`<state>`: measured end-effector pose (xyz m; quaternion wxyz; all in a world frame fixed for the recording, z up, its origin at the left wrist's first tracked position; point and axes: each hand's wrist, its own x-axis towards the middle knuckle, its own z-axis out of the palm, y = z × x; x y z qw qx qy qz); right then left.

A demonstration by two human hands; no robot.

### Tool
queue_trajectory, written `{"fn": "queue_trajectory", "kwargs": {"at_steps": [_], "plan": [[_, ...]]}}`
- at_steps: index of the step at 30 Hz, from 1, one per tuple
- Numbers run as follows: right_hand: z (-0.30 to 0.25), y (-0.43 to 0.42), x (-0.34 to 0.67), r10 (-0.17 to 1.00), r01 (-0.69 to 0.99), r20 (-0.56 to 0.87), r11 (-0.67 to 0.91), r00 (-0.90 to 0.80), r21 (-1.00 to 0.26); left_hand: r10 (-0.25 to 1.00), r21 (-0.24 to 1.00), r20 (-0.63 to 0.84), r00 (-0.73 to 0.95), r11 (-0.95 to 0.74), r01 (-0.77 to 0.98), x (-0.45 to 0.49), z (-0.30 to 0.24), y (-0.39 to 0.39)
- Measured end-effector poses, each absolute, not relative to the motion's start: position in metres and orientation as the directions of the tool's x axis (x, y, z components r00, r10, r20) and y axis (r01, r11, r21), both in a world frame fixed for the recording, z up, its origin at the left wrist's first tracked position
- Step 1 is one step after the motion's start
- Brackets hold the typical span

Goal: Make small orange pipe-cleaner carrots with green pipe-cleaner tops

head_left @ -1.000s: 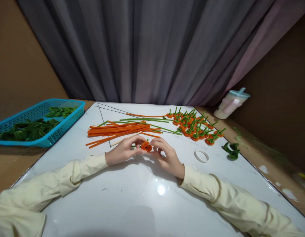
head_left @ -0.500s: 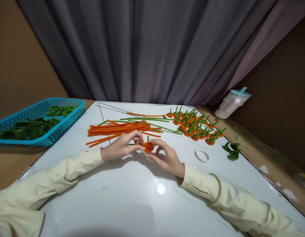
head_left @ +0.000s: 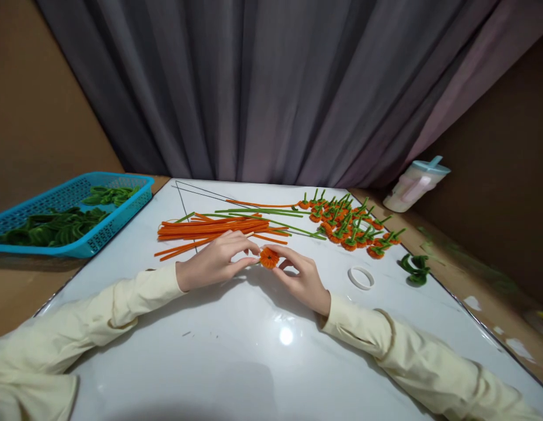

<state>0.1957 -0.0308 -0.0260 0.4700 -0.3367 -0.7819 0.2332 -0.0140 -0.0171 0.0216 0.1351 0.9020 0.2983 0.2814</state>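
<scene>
A small orange pipe-cleaner coil [head_left: 268, 257] is pinched between my two hands just above the white table [head_left: 236, 351]. My left hand [head_left: 216, 260] grips it from the left with thumb and fingertips closed. From the right, my right hand [head_left: 300, 275] holds it with curled fingers. Just behind my hands lies a bundle of straight orange pipe cleaners [head_left: 210, 231] with a few long green ones [head_left: 263, 213]. To the right lie several finished orange coils with green stems [head_left: 348, 225].
A blue plastic basket [head_left: 117, 219] with green pipe-cleaner pieces stands at the far left. A white ring [head_left: 360, 277] and some green curled pieces [head_left: 414, 269] lie right of my hands. A lidded cup [head_left: 414, 184] stands at the back right. Thin wires [head_left: 188, 219] lie behind the bundle.
Both hands have shifted slightly right and forward with the orange coil, and the fingers have turned it so its flat round face shows.
</scene>
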Motion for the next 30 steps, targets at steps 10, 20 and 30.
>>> {"fn": "queue_trajectory", "kwargs": {"at_steps": [10,20,30], "plan": [[-0.0221,-0.0342,0.1942,0.712,0.279,0.574,0.693,-0.404,-0.664,0.570,0.232,0.491,0.659,-0.814,0.532,-0.0108,0.0152,-0.0204],[-0.0263,-0.0312,0.1957,0.775,0.243,0.522,0.616,-0.356,-0.749,0.538,0.179,0.494,0.683,-0.831,0.526,-0.0125,0.0208,-0.0238],[-0.0253,-0.0313,0.1968,0.724,0.243,0.557,0.674,-0.406,-0.698,0.486,0.140,0.543,0.685,-0.857,0.496,-0.0105,0.0226,-0.0263]]}}
